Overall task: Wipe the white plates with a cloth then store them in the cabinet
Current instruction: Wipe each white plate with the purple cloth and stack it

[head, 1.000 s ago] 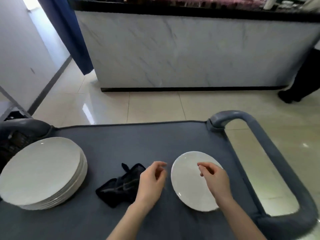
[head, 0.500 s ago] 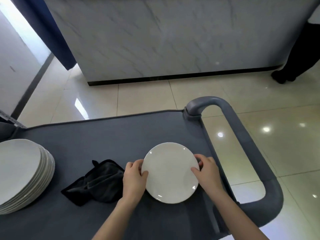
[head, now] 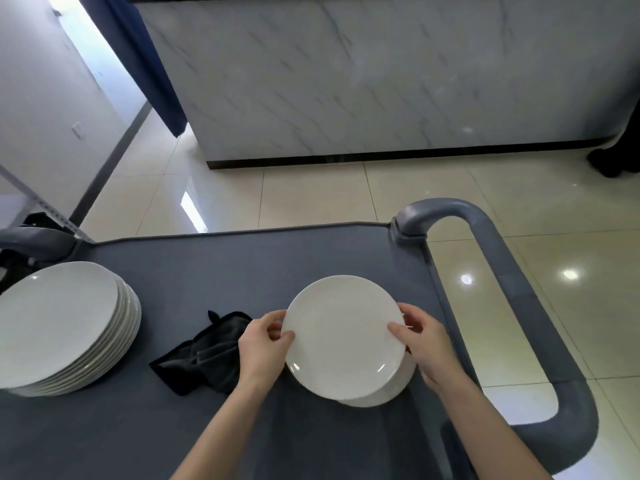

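A small white plate (head: pixel 343 336) is gripped at its opposite edges by the left hand (head: pixel 263 344) and the right hand (head: pixel 420 342), thumbs on the upper face, and it is held just above a second small plate (head: pixel 388 393) whose rim shows beneath it on the grey cart top (head: pixel 242 271). A slip is judged possible, since only the glossy rim is pinched and the cart's right edge and hard tiled floor (head: pixel 311 195) lie just beside the plate; a knock against the plate below could chip it. The black cloth (head: pixel 202 355) is left crumpled just left of the plate, a stack of larger plates (head: pixel 65 323) stands well to its left, a marble-fronted counter (head: pixel 363 74) is seen beyond it, and no cabinet is visible.
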### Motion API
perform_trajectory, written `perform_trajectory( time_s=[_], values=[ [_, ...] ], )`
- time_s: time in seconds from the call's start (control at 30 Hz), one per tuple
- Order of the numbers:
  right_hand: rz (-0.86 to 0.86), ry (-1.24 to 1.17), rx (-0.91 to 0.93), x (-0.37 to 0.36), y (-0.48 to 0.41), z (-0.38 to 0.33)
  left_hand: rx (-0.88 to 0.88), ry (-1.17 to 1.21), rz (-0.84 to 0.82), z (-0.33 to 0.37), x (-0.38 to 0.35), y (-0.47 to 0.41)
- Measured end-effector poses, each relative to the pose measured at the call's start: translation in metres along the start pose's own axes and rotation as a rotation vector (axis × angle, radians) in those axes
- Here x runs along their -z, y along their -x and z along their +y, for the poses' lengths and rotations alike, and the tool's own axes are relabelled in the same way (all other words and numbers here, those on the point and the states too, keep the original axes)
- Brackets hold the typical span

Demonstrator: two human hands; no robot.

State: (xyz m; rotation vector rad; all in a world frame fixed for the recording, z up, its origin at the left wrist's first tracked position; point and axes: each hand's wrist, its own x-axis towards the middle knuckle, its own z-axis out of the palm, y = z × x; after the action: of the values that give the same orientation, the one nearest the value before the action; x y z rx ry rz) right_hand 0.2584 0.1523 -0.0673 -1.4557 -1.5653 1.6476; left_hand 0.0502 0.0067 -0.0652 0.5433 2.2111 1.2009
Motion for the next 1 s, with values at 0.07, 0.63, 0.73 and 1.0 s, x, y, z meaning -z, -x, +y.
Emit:
perform_trajectory(
  time_s=[0.07,0.63,0.73,1.0],
  values=[
    [-0.094,-0.1,-0.001,-0.012,0.003,-0.009,0.01,0.04,0.014,0.003,0.013,-0.002],
    [-0.089,-0.337,-0.07,-0.094,-0.006,-0.049,0.077,-0.196,0.022,-0.041,0.144,-0.056],
    [-0.064,-0.33,-0.088,-0.104,-0.004,-0.049,0.1,-0.214,-0.149,-0.043,0.138,-0.063],
    [0.015,-0.338,-0.123,-0.112,-0.001,-0.046,-0.197,-0.361,-0.442,-0.056,0.144,-0.076]
  ],
)
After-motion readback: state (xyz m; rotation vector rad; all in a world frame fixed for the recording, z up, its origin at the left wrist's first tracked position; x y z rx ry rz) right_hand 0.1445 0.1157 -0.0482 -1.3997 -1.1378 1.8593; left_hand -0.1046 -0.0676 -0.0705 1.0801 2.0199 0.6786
